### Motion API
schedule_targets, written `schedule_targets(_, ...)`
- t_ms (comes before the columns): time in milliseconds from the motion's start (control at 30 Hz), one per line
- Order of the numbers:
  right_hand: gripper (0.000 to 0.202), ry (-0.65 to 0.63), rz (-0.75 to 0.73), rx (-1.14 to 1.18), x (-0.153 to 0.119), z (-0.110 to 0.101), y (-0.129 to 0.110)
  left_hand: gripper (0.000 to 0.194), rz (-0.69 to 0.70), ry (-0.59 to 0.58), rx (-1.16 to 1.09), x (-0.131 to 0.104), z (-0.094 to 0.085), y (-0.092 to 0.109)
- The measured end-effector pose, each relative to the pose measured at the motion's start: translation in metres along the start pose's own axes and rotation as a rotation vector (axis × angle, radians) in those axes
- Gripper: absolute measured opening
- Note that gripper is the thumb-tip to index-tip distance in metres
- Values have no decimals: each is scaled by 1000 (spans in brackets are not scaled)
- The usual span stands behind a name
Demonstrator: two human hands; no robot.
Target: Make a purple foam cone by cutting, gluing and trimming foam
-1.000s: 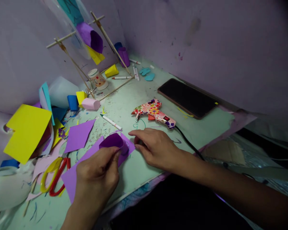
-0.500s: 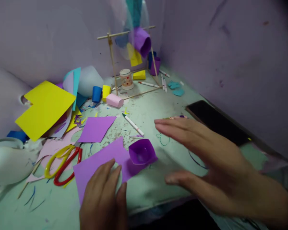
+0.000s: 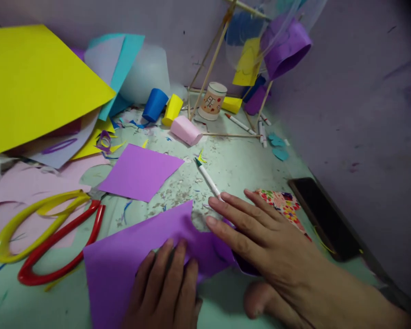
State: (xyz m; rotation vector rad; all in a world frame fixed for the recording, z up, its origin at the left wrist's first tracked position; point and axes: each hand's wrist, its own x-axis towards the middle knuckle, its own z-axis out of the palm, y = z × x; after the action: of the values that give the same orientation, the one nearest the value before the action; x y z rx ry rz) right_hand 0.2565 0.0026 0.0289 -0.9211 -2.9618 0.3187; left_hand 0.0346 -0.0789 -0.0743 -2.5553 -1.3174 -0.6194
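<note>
A large purple sheet [image 3: 123, 265] with a cut-out notch lies on the table in front of me. My left hand [image 3: 167, 288] rests on its near part, palm down, fingers slightly apart. To the right, my right hand [image 3: 270, 246] is stretched over a small purple paper cup [image 3: 245, 265], mostly hidden beneath the fingers; I cannot tell whether it grips the cup. A smaller purple piece [image 3: 142, 171] lies beyond the sheet. Scissors [image 3: 61, 237] with yellow and red handles are left of the sheet. A white marker [image 3: 208, 178] with a green tip points away from my right hand.
A stick frame [image 3: 212, 59] with hanging paper cups stands at the back. Near it are a patterned cup [image 3: 212, 101], a blue cup [image 3: 155, 105] and a pink cup [image 3: 186, 130]. Yellow sheets [image 3: 44, 91] pile up at left. A phone [image 3: 324, 217] lies at right.
My right hand has moved left and down over the small purple cup, covering most of it. My left hand lies farther onto the purple sheet. The view has shifted closer and turned left.
</note>
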Motion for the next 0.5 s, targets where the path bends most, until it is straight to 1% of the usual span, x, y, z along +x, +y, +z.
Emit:
schedule_targets(67,72,-20,8,19,-1,3,2,33,-3,10,-4,0,1,0)
schedule_targets(200,72,-10,19,60,-3,6,2,32,-10,0,-30,-1,1,1)
schedule_targets(300,69,-17,37,96,-1,4,2,32,-12,-1,-39,-2,0,0)
schedule_targets(367,73,-14,25,141,-2,1,2,30,1,-3,-35,-3,0,-2)
schedule_targets(433,77,48,14,212,-7,-2,1,30,11,-7,-20,-2,0,-4)
schedule_targets(500,74,193,124,283,-17,-2,-1,32,20,-4,-8,-2,0,-7)
